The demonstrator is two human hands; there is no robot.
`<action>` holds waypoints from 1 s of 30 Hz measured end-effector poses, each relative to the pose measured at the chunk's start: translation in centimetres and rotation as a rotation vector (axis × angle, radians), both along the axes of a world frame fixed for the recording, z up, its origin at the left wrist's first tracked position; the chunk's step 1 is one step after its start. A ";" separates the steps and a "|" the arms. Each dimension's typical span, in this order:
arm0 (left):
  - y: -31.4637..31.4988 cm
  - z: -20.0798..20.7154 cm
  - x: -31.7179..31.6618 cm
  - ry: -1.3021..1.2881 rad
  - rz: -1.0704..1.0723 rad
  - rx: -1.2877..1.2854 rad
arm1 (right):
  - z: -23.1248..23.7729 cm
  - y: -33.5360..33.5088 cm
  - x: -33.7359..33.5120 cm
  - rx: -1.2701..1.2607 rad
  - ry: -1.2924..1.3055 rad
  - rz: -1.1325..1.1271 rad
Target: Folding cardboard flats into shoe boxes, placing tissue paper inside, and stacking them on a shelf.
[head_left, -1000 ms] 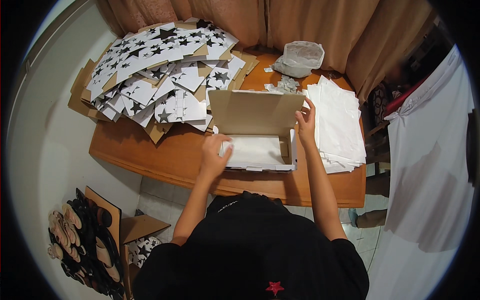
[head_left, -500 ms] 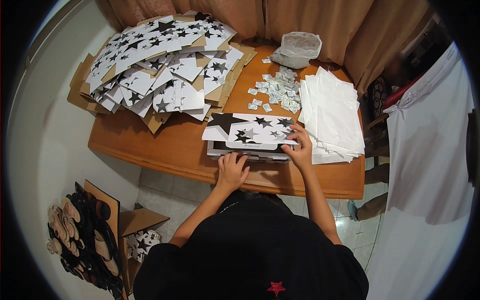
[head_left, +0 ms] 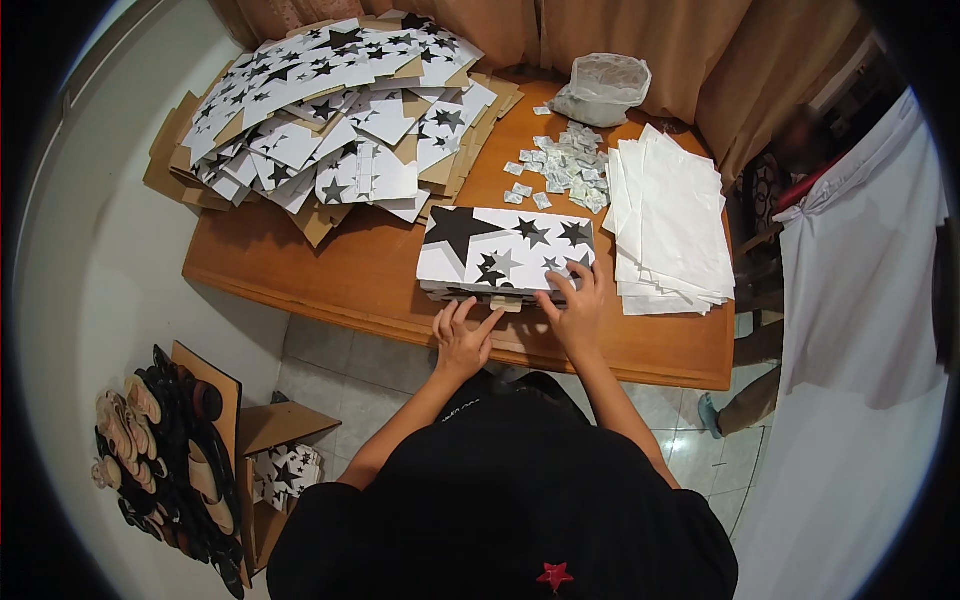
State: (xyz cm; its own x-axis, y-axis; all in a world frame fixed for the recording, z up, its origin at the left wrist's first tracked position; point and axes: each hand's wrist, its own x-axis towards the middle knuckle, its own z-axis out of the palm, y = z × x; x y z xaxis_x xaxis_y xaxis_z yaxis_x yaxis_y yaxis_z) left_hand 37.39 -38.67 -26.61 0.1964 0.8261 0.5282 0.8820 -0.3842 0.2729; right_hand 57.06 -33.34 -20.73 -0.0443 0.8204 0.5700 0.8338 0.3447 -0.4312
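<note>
A white cardboard box [head_left: 510, 240] with black and grey stars lies on the table in front of me, its lid down. A small tan tab [head_left: 506, 304] sticks out at the middle of its front edge. My left hand [head_left: 462, 340] is open at the front side, its index finger stretched toward the tab. Over the front right corner, my right hand [head_left: 574, 312] rests with spread fingers on the lid and the thumb by the front edge.
Flattened star-printed cardboard [head_left: 340, 120] is heaped at the far left. Behind the box lie small white sachets [head_left: 570, 165] and a clear plastic bag [head_left: 604, 88]. White paper sheets [head_left: 668, 220] are stacked at right. Shoes [head_left: 170, 450] hang on a rack below left.
The lid has come down over the front of the box, and the tan tab now shows there. My right hand has moved left and nearer to me with it.
</note>
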 end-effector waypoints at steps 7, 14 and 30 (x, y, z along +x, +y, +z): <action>0.7 -0.2 -0.2 0.035 0.013 0.019 | -2.0 0.0 -0.3 0.076 0.011 0.011; 1.9 0.7 -0.7 -0.038 -0.062 -0.021 | -3.4 -0.2 0.0 0.051 -0.045 -0.017; 4.5 2.1 -1.3 -0.121 -0.034 0.070 | -3.3 -0.1 -2.7 0.034 -0.004 0.117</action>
